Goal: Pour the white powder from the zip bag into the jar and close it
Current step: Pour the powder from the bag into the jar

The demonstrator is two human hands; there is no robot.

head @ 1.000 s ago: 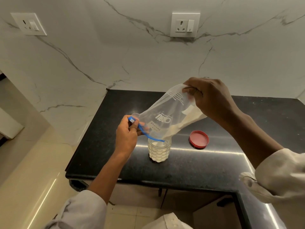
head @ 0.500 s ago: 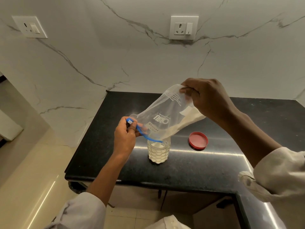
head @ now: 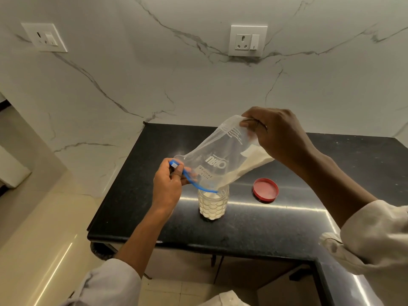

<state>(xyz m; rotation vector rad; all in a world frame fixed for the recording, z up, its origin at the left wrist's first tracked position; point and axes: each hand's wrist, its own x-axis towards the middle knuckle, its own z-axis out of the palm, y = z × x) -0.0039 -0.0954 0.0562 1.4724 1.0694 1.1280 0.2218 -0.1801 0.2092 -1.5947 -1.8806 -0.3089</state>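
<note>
A clear zip bag (head: 220, 157) with a blue zip strip is tilted mouth-down over a small clear jar (head: 213, 205) on the black counter (head: 276, 230). White powder (head: 247, 167) lies along the bag's lower side and reaches down to the jar's mouth. The jar is mostly full of white powder. My left hand (head: 169, 184) pinches the blue zip end at the bag's mouth. My right hand (head: 278, 135) grips the bag's raised bottom corner. The red lid (head: 265, 190) lies flat on the counter to the right of the jar.
A marble wall stands behind the counter, with a socket plate (head: 247, 40) above it and a second one (head: 44, 37) to the left. The counter's front edge runs below the jar and turns toward me at the right. The floor is beige tile (head: 44, 250).
The bag, jar and both hands keep nearly the same pose. The powder in the bag looks slightly less than before.
</note>
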